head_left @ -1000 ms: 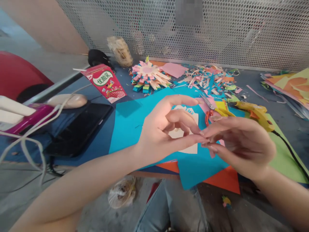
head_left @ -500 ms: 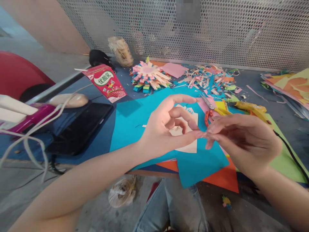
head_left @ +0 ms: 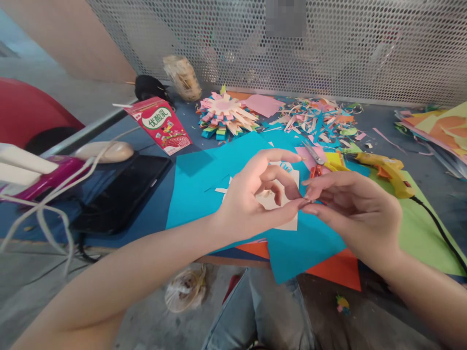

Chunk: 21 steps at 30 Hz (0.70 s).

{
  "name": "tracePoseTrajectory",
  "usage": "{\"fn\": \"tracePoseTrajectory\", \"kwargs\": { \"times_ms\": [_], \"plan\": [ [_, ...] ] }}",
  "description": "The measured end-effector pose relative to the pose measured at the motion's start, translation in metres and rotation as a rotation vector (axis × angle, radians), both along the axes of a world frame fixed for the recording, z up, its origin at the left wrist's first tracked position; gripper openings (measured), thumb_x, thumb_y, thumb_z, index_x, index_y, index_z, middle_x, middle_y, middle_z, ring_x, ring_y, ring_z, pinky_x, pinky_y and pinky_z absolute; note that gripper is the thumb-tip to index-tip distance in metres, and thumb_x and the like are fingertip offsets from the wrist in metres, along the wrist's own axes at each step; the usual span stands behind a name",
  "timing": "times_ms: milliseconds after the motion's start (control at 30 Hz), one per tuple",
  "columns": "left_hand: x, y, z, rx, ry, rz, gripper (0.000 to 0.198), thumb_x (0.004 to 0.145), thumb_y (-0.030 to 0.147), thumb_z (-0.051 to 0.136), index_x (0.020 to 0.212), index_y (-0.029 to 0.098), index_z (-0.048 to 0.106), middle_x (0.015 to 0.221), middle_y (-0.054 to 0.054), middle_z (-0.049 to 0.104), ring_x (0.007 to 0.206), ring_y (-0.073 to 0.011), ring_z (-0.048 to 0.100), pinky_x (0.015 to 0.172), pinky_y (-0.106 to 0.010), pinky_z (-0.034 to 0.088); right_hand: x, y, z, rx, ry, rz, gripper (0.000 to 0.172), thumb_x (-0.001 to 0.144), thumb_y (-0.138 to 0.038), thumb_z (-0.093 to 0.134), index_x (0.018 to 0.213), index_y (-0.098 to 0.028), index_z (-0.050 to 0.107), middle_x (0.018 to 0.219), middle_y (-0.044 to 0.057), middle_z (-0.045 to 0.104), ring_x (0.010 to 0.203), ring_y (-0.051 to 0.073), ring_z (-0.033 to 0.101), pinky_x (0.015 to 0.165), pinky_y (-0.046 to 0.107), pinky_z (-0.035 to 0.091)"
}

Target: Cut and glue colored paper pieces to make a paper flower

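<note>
Touching tip to tip, left hand [head_left: 251, 201] and right hand [head_left: 365, 218] are held over blue paper [head_left: 195, 204]; anything pinched cannot be made out.

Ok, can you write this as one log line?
hands: pinched together; held: unclear; below: blue paper; nearby: scissors, glue gun

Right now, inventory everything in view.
Mesh panel: one, grey, back
Carton: one, red, left
Paper flower: one, multicoloured, back
Scraps: many, multicoloured, back
Scissors: one, red-handled, centre right
Glue gun: one, yellow, right
Paper sheets: several, multicoloured, tabletop
Card: one, cream, centre
Flat device: one, black, left
Power strip: one, magenta, left
Rounded object: one, beige, left
Cables: several, white, left
Curved object: one, red, left
Table: one, blue, beneath
Legs: two, blue, bottom
Left hand: one, bare, centre
Right hand: one, bare, right
</note>
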<state>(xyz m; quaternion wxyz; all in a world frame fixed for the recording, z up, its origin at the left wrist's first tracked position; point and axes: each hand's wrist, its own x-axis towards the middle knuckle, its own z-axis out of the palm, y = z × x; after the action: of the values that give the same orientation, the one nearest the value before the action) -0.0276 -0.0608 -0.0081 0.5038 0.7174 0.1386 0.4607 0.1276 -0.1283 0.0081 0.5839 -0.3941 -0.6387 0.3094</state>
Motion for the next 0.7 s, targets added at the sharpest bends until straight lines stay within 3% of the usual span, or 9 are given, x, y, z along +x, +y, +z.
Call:
{"fn": "tracePoseTrajectory", "kwargs": {
  "times_ms": [233,400,567,700],
  "plan": [
    [0.0001,-0.0002,0.0002,0.048,-0.035,0.02,0.041,0.072,0.015,0.07,0.107,0.022,0.05,0.067,0.003,0.063,0.063,-0.0107,0.062,0.056,-0.022,0.049,0.0034,0.0008,0.0032,-0.042,0.011,-0.054,0.017,0.075,-0.008,0.069,0.082,-0.023,0.07,0.079,-0.002,0.072,0.072,0.011,0.069,0.068,0.021,0.062],
    [0.0017,-0.0004,0.0008,0.137,-0.142,0.023,0.036,0.073,0.015,0.07,0.104,0.022,0.054,0.068,0.003,0.062,0.062,-0.0106,0.062,0.052,-0.021,0.049,0.0044,0.0033,0.0033,-0.077,0.101,0.018,0.017,0.074,-0.008,0.07,0.082,-0.024,0.071,0.077,-0.003,0.072,0.061,0.009,0.068,0.058,0.017,0.061],
    [-0.0011,0.0001,0.0016,0.272,-0.235,0.134,0.05,0.069,0.008,0.072,0.113,0.026,0.055,0.086,0.001,0.07,0.072,-0.0119,0.067,0.053,-0.021,0.051,0.0035,0.0028,0.003,-0.122,0.161,0.076,0.017,0.075,-0.008,0.069,0.083,-0.023,0.071,0.075,-0.004,0.072,0.06,0.009,0.067,0.057,0.019,0.061],
    [-0.0066,-0.0012,0.0066,0.408,-0.1,0.23,0.053,0.073,0.007,0.07,0.119,0.028,0.055,0.089,0.001,0.073,0.078,-0.0129,0.069,0.054,-0.021,0.053,0.0023,0.0,0.0026,-0.133,0.136,0.1,0.025,0.074,-0.002,0.066,0.087,-0.023,0.072,0.075,-0.004,0.072,0.061,0.008,0.067,0.06,0.017,0.061]
  ]
}}
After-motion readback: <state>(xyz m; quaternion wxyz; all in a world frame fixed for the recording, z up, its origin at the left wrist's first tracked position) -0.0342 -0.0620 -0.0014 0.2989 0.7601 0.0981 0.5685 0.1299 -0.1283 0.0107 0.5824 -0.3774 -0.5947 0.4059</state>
